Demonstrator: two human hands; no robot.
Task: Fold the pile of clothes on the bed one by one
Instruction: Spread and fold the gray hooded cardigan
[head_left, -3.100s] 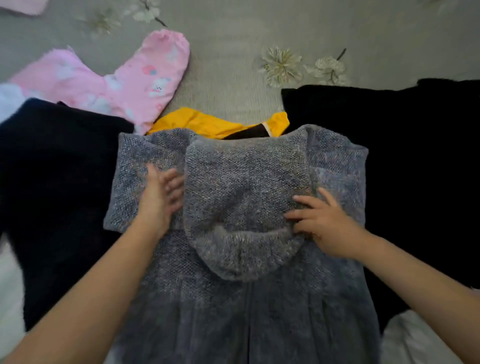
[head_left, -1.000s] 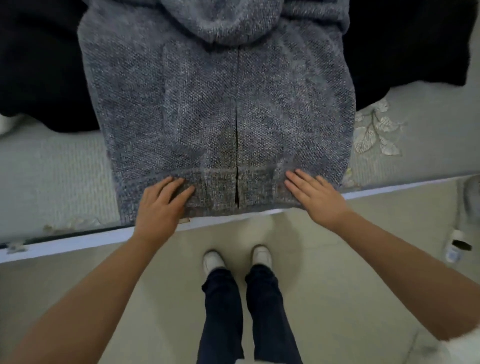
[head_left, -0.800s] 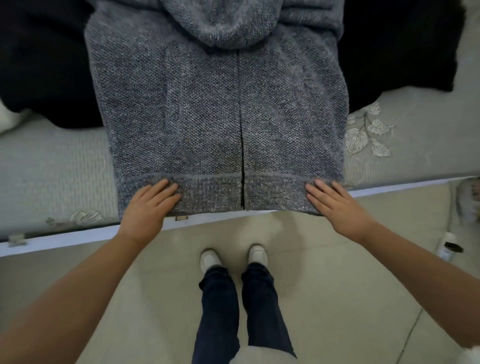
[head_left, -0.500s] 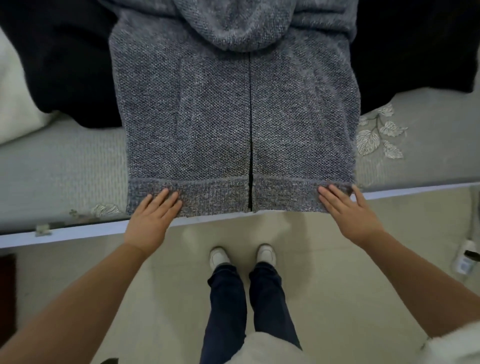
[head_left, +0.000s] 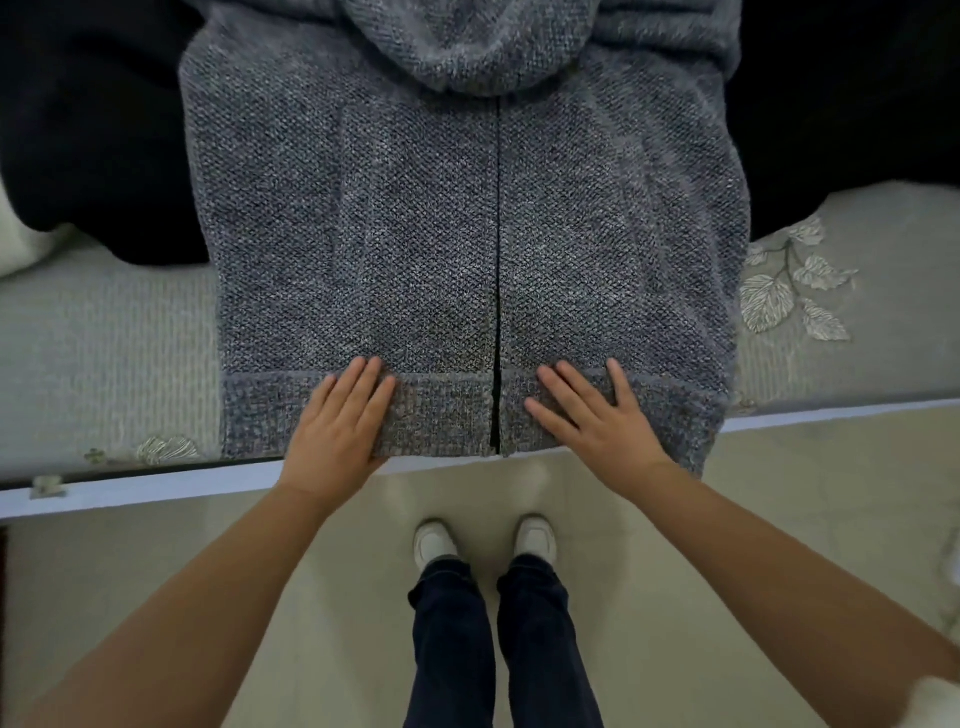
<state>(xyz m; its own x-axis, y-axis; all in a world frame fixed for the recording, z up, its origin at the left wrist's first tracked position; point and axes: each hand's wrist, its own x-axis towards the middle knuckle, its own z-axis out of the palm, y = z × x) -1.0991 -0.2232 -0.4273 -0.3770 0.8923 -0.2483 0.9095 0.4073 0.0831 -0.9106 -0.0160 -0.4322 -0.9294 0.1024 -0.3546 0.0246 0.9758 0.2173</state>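
From my head camera, looking down, I see the gray knit hoodie lying flat on the bed. Its hood is folded down over the top part. A dark slit runs down the middle of the hoodie to its bottom band. The bottom band lies right at the near edge of the bed, and the right corner hangs a little over the edge.

My left hand lies flat on the bottom band, just left of the slit. Its grip is released: the fingers are straight and close together, pressing on the cloth. My right hand lies flat on the band just right of the slit. Its grip is released too, with the fingers straight and spread a bit.

Dark clothes lie on the bed on both sides of the hoodie. The bed cover is pale gray with white leaves sewn on it. Below the bed is a light floor. I can see my white shoes and my dark trousers there.
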